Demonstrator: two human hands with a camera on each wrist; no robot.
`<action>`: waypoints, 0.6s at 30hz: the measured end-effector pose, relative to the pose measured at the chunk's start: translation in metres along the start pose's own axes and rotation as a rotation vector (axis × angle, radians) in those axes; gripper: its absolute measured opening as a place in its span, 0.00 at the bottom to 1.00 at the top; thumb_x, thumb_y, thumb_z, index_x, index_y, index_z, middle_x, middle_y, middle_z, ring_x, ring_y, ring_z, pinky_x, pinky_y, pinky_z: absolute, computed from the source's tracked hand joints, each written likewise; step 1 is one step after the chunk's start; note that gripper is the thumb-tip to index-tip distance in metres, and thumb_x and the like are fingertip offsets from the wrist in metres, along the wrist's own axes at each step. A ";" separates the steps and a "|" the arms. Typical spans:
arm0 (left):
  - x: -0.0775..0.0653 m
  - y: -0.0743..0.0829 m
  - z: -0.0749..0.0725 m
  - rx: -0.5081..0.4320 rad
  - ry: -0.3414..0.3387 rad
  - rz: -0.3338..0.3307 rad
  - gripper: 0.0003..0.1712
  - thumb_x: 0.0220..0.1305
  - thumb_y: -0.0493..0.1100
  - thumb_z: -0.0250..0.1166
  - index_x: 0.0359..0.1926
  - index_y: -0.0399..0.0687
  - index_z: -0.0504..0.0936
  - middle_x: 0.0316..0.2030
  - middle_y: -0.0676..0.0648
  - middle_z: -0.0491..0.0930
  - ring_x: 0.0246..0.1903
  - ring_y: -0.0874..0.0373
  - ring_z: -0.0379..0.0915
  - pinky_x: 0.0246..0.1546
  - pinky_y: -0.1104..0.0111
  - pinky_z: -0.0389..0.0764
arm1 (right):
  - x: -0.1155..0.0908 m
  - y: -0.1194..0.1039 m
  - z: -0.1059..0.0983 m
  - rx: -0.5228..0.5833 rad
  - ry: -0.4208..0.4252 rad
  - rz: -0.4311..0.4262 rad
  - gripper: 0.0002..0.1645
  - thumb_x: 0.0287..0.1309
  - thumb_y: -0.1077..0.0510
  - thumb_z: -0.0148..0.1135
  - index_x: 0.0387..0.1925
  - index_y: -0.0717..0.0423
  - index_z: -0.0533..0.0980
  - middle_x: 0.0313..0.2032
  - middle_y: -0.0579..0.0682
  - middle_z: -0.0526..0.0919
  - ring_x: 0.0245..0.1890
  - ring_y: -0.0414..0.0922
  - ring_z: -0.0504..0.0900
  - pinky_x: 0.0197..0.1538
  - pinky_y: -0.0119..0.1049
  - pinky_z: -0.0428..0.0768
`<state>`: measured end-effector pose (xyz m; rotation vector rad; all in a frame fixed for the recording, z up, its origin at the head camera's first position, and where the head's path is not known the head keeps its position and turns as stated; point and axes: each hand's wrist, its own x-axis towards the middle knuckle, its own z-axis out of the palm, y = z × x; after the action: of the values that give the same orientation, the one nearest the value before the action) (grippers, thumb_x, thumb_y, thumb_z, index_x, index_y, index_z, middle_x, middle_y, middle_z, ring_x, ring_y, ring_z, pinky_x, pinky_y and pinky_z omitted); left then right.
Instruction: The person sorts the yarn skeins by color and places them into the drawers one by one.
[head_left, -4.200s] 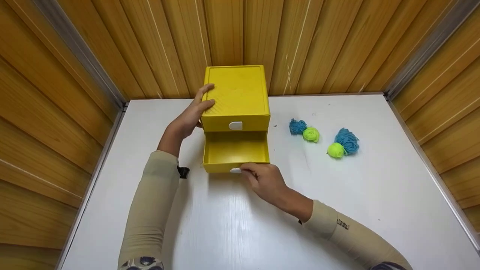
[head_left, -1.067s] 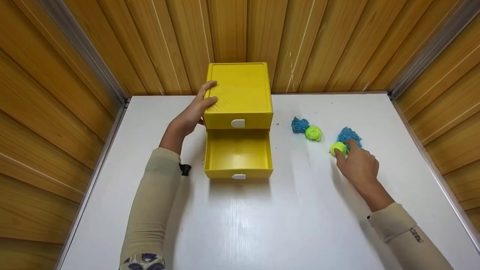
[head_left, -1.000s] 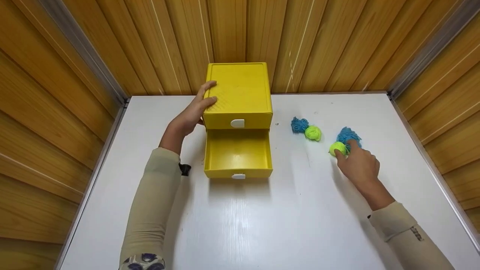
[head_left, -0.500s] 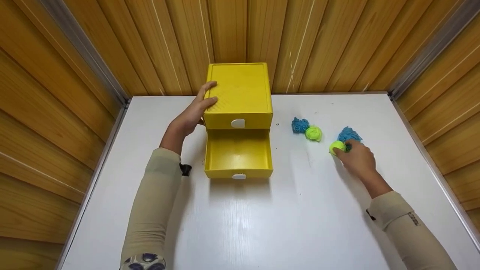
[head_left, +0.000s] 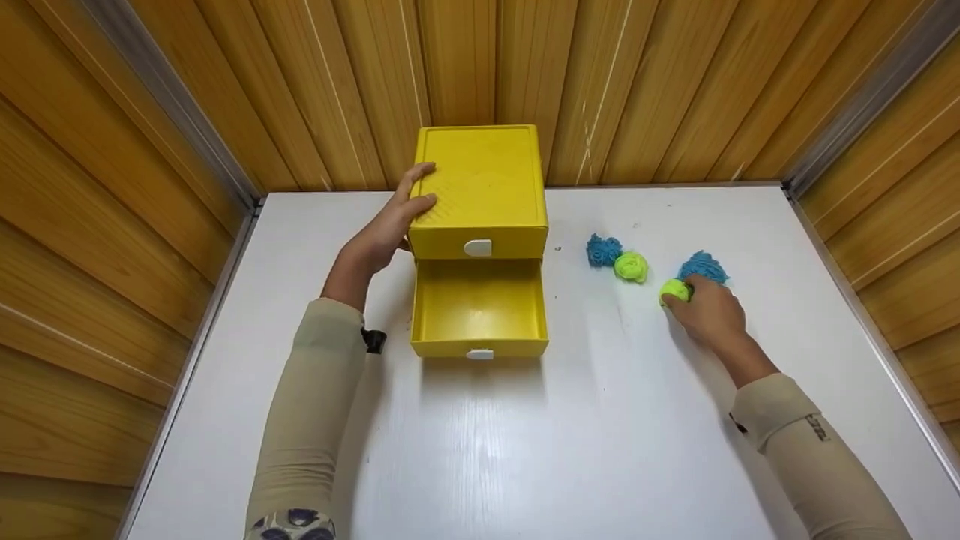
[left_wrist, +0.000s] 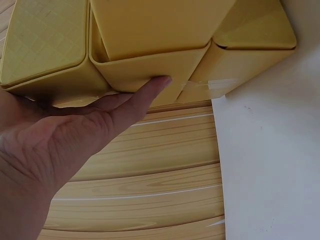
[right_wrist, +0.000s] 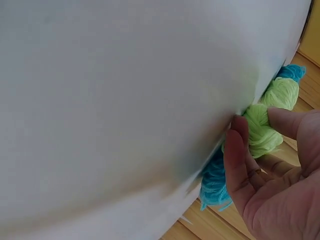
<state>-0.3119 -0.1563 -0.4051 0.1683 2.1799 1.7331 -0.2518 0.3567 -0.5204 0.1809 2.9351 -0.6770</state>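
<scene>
A yellow two-drawer box [head_left: 480, 176] stands near the back wall in the head view, its lower drawer [head_left: 480, 348] pulled out and bare inside. My left hand [head_left: 386, 225] rests against the box's left side, two fingertips on its top; in the left wrist view a fairly straight finger [left_wrist: 142, 100] lies along the yellow side. On the right, my right hand [head_left: 709, 311] pinches a lime-green yarn ball [right_wrist: 261, 130] between thumb and fingers, close over the table. Just behind those fingers lies a blue yarn ball [head_left: 703, 267], partly hidden by the hand.
Between the box and my right hand, a second blue yarn ball [head_left: 603, 250] and a second lime-green yarn ball [head_left: 631, 267] lie side by side. The white table [head_left: 480, 450] is bounded by wood-patterned walls [head_left: 675, 90] at the back and both sides.
Earlier, my right hand was at the lower drawer's handle; it has since moved right to the yarn and its fingers have closed around the lime-green ball. The left hand has stayed on the box.
</scene>
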 end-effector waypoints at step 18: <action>-0.001 -0.001 -0.001 0.010 0.002 -0.006 0.33 0.80 0.63 0.49 0.79 0.89 0.48 0.84 0.47 0.42 0.57 0.46 0.79 0.50 0.55 0.79 | 0.003 0.000 0.004 0.021 -0.022 0.025 0.45 0.72 0.45 0.64 0.76 0.71 0.64 0.72 0.75 0.71 0.67 0.73 0.75 0.64 0.69 0.75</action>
<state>-0.3116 -0.1576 -0.4055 0.1619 2.1888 1.7205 -0.2548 0.3551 -0.5241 0.2108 2.9004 -0.7014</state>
